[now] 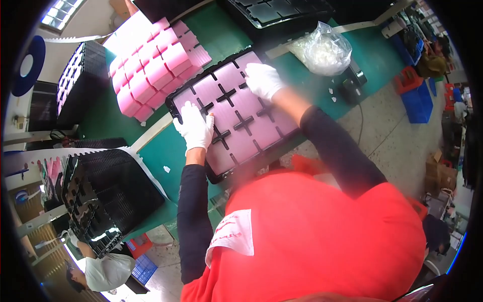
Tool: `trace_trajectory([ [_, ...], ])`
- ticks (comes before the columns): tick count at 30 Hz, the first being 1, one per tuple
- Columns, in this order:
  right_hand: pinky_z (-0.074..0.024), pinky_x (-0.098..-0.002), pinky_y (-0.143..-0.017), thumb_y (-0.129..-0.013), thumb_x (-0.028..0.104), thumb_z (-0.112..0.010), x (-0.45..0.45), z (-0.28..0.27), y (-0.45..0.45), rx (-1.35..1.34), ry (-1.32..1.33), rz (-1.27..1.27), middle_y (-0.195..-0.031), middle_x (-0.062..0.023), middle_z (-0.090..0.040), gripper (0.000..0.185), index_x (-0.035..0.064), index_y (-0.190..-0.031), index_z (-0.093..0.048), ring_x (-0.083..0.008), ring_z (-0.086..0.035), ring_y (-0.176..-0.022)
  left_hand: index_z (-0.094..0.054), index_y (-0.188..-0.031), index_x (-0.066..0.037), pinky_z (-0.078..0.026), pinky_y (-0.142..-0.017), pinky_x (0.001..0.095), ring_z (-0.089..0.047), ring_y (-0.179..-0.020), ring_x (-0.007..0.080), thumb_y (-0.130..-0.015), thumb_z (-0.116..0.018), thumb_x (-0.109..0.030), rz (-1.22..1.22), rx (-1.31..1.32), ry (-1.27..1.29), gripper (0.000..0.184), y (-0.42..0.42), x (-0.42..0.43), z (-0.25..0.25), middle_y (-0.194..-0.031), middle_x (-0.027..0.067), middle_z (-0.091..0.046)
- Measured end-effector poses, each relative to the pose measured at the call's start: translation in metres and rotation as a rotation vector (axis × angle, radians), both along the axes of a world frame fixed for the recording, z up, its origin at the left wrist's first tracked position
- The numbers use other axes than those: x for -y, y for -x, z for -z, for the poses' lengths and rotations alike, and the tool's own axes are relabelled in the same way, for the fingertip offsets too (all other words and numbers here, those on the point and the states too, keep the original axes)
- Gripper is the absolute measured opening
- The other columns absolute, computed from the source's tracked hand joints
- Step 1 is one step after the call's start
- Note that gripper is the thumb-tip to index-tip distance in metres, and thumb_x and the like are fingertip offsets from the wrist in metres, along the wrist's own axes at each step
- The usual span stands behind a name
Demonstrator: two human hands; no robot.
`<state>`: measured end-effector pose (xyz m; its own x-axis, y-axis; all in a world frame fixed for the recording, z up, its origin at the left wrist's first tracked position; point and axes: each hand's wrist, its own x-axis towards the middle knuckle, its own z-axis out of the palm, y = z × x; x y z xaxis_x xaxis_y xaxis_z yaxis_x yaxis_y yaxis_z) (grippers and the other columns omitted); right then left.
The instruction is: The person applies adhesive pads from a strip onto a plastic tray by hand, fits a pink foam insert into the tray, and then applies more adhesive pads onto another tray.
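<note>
A black plastic tray (217, 177) lies at a slant on the green table in front of me, with pink foam pieces (227, 106) in its compartments. Black cross-shaped dividers (243, 123) stand up between the pieces. My left hand (195, 127), in a white glove, rests on the tray's left side, fingers stretched out and spread over the foam. At the far right part of the tray is my white-gloved right hand (263, 80). Its fingers are curled together against the foam near a divider, and whatever is under them is hidden.
Stacked pink foam blocks (151, 70) stand beyond the tray, to the left. A clear plastic bag (327, 50) lies at the right. Stacks of black trays (118, 181) stand at the left, another black tray (276, 12) at the back. A person (108, 272) is at lower left.
</note>
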<state>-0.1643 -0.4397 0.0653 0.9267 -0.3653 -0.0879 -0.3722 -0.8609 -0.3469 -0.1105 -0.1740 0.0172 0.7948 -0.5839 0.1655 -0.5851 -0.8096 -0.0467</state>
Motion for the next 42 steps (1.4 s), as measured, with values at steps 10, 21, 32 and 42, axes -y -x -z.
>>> trace_trajectory([
  [10,-0.0423,-0.0398,-0.093,-0.082,0.056,-0.056,0.003,-0.016,-0.012,-0.007,0.201,-0.127,-0.109,-0.019,-0.06,0.064,-0.0023,-0.109,-0.06,-0.0331,-0.056,-0.103,-0.046,-0.136,-0.006,-0.025,-0.105,0.0541,-0.032,-0.136,0.0249,-0.084,-0.048,-0.061,-0.161,-0.174,-0.074,0.075,-0.024,0.016,-0.018,-0.147,0.0127,-0.037],
  [21,-0.0435,-0.0413,-0.093,-0.08,0.06,-0.056,-0.015,-0.029,0.001,-0.106,0.219,-0.181,-0.118,-0.0174,-0.057,0.068,-0.0002,-0.111,-0.061,-0.0328,-0.056,-0.108,-0.058,-0.123,-0.003,-0.026,-0.104,0.0534,-0.044,-0.126,0.0305,-0.081,-0.051,-0.064,-0.117,-0.216,-0.044,0.075,-0.035,0.016,-0.044,-0.134,0.0144,-0.05],
  [32,-0.0459,-0.0426,-0.069,-0.071,0.023,-0.068,-0.131,-0.007,0.186,0.509,0.121,-0.598,-0.082,-0.0086,-0.057,0.022,0.0072,-0.083,-0.057,-0.0302,-0.058,-0.079,-0.053,-0.128,-0.003,-0.017,-0.109,0.0545,-0.03,-0.136,0.0311,-0.084,-0.053,-0.055,0.116,-0.188,0.224,0.068,0.018,-0.059,-0.052,-0.136,0.0177,-0.048],
  [42,-0.0448,-0.0395,-0.064,-0.072,0.025,-0.067,-0.113,0.01,0.162,0.194,0.166,-0.809,-0.077,-0.006,-0.054,0.017,0.0121,-0.078,-0.056,-0.0258,-0.057,-0.075,-0.059,-0.115,0.007,-0.035,-0.104,0.0403,-0.047,-0.122,0.0357,-0.09,-0.059,-0.029,-0.265,-0.559,0.901,0.044,0.079,-0.111,0.032,-0.132,0.0243,-0.049],
])
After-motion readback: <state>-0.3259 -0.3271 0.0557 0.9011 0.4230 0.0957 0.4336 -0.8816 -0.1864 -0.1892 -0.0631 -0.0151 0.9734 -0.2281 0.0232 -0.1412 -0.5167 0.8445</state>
